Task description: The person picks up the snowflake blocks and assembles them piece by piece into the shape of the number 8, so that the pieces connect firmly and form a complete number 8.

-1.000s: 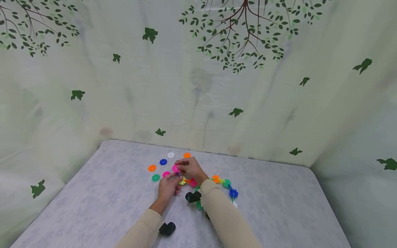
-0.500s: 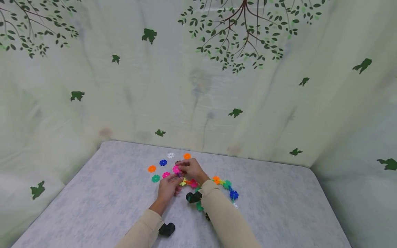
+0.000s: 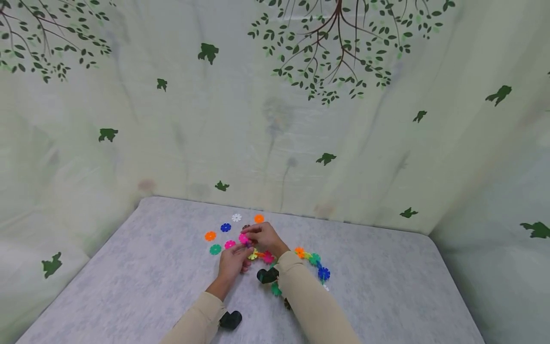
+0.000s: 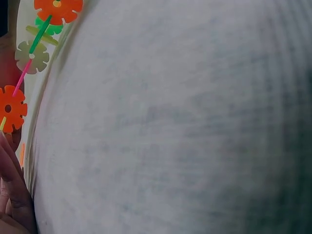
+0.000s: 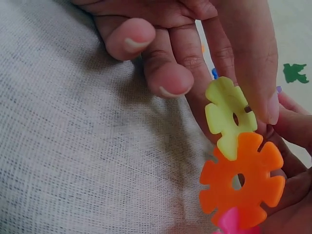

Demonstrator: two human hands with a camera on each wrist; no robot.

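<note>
In the head view, the left hand (image 3: 232, 260) holds the end of a chain of slotted flower-shaped plastic discs near a small purple disc (image 3: 248, 244). The right hand (image 3: 265, 239) pinches a pink disc (image 3: 243, 238) with its fingertips, close against the left hand's fingertips. From there the chain runs through a yellow disc (image 3: 253, 254) and a red-pink disc (image 3: 268, 257), then partly beneath the right forearm. A yellow disc (image 5: 226, 112) and an orange disc (image 5: 243, 180) interlock near the fingers in the right wrist view. Whether the pink and purple discs are joined cannot be made out.
Loose discs lie beyond the hands: white (image 3: 237, 217), blue (image 3: 225, 227), orange (image 3: 210, 236), green (image 3: 215, 249) and others. The chain reappears right of the forearm at a blue disc (image 3: 324, 273). A grey cloth covers the table (image 3: 386, 277); a leaf-printed curtain (image 3: 275, 143) hangs behind.
The hands stay almost in place, fingertips together at the pink disc. The right hand has dropped very slightly, and more of a brown disc shows beside its fingers. The view tilts slightly.
</note>
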